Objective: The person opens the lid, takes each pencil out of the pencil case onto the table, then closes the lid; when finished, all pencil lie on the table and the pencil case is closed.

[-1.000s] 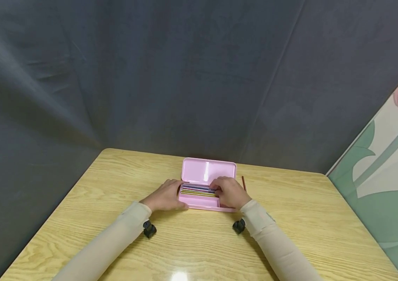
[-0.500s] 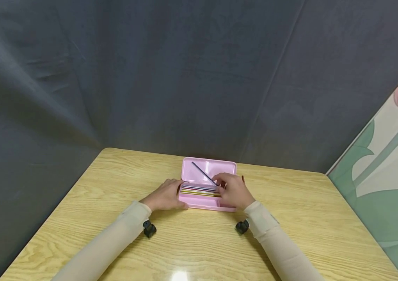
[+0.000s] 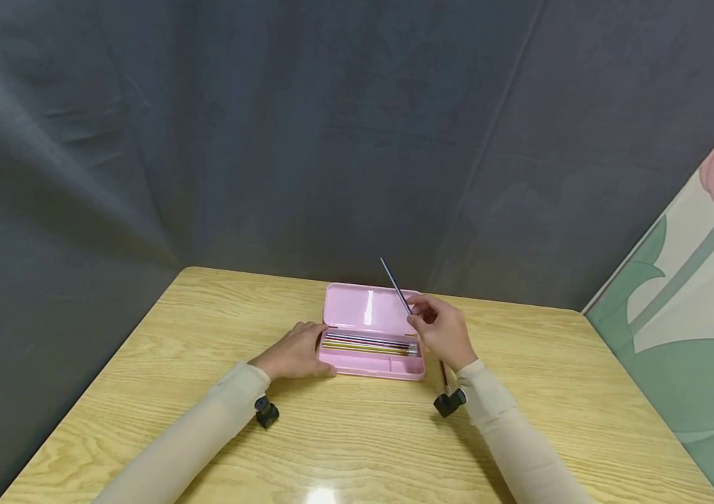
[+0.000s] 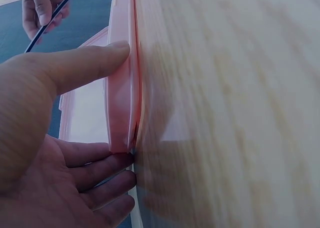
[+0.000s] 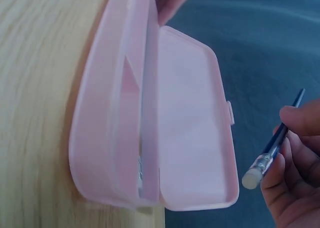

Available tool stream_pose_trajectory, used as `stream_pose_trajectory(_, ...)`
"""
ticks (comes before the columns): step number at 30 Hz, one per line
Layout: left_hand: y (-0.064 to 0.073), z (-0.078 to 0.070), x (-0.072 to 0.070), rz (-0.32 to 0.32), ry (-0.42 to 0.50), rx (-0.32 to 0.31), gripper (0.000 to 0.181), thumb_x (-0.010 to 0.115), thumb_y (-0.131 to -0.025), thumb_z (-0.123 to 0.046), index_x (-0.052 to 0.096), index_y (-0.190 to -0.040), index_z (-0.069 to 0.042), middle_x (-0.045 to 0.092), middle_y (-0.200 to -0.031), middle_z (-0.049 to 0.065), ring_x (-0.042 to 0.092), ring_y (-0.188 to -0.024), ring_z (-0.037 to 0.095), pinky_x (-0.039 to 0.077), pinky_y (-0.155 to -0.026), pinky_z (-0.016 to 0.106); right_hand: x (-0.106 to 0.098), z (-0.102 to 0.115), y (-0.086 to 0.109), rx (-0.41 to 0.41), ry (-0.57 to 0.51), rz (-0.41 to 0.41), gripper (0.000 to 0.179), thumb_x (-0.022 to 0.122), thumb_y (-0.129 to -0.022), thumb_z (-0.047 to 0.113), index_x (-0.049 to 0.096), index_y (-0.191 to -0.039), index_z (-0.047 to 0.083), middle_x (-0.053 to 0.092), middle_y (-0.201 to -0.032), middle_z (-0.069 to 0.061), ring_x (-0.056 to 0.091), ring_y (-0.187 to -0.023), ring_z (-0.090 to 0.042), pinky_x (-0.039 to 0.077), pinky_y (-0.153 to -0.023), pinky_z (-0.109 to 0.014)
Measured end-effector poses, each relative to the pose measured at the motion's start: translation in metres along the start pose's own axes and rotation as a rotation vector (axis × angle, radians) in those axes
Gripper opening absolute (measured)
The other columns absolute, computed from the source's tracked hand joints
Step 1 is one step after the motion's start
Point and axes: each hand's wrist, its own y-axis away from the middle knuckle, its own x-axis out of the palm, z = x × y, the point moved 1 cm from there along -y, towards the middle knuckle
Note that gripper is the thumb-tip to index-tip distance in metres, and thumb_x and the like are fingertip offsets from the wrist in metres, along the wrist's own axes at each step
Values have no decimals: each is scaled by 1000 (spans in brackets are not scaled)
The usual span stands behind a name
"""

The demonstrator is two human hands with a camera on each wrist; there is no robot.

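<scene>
A pink pencil case (image 3: pixel 357 363) lies on the wooden table with its lid (image 3: pixel 347 305) folded back. Several coloured pencils (image 3: pixel 366 344) lie side by side in its rear compartment, eraser ends to the right. My left hand (image 3: pixel 295 351) holds the case at its left end, thumb against the front wall (image 4: pixel 120 98) and fingers around the far side. Above the right end of the lid, my right hand (image 3: pixel 446 332) pinches a dark blue pencil (image 3: pixel 394 283) between thumb and fingers. The pencil slants up to the left, and its white eraser (image 5: pixel 251 178) faces the right wrist camera.
A reddish-brown pencil (image 3: pixel 444 374) lies on the table right of the case, partly hidden by the right hand. A dark curtain (image 3: pixel 332 140) hangs behind the table's far edge. Fabric with a tulip print (image 3: pixel 703 294) hangs at the right.
My right hand has lifted the dark blue pencil out of the case and moved it up and right. The pencils' eraser ends have come into view. My left hand has stayed at the case.
</scene>
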Motion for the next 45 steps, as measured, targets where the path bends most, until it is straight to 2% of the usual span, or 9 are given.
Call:
stream_pose_trajectory(7, 1, 0, -1, 8, -2, 5, 88, 87, -76, -39, 49, -148, -7, 58, -142, 9, 48, -134, 28, 41, -115, 47, -18, -10, 2, 70, -24, -65, 24, 73, -87, 1, 73, -111, 7, 71, -89, -10, 63, -79, -12, 50, -70, -14)
stream_pose_trajectory(14, 0, 2, 0, 9, 0, 10, 86, 87, -76, -41, 50, -148, -10, 59, -142, 8, 48, -134, 27, 41, -115, 47, -37, -27, 9, 135, 37, -123, 25, 75, -87, 2, 73, -112, 7, 71, -89, -11, 63, -77, -9, 48, -69, -8)
stream_pose_trajectory(20, 1, 3, 0, 12, 0, 3, 86, 87, -77, -40, 49, -148, -10, 58, -143, 8, 47, -135, 27, 40, -115, 46, -51, -40, 18, 210, 91, -113, 28, 73, -89, 6, 72, -116, 6, 73, -89, -12, 62, -76, -6, 47, -65, -12)
stream_pose_trajectory(24, 2, 4, 0, 15, -3, 4, 86, 86, -77, -40, 49, -148, -9, 58, -143, 9, 47, -135, 28, 40, -115, 47, -57, -50, 27, 241, 148, -61, 30, 71, -89, 7, 70, -119, 7, 75, -89, -11, 63, -73, -5, 48, -64, -18)
stream_pose_trajectory(30, 3, 4, -4, 8, -7, -18, 88, 86, -77, -41, 47, -150, -9, 55, -146, 9, 46, -137, 28, 40, -116, 48, -55, -67, 38, 301, 236, 83, 35, 70, -90, 13, 67, -125, 6, 73, -87, -8, 60, -66, -7, 48, -64, -25)
stream_pose_trajectory(35, 4, 1, -5, 19, 2, -11, 87, 86, -78, -39, 47, -149, -7, 55, -147, 10, 46, -137, 29, 40, -116, 49, -49, -74, 42, 323, 288, 200, 36, 68, -89, 11, 65, -124, 1, 71, -82, -6, 59, -60, -9, 47, -58, -26)
stream_pose_trajectory(45, 2, 1, -4, 14, 5, -18, 88, 86, -77, -38, 47, -149, -8, 54, -147, 10, 45, -138, 29, 39, -117, 48, -42, -75, 42, 359, 333, 287, 41, 69, -89, 11, 62, -127, -2, 71, -83, -6, 58, -59, -11, 46, -55, -28)
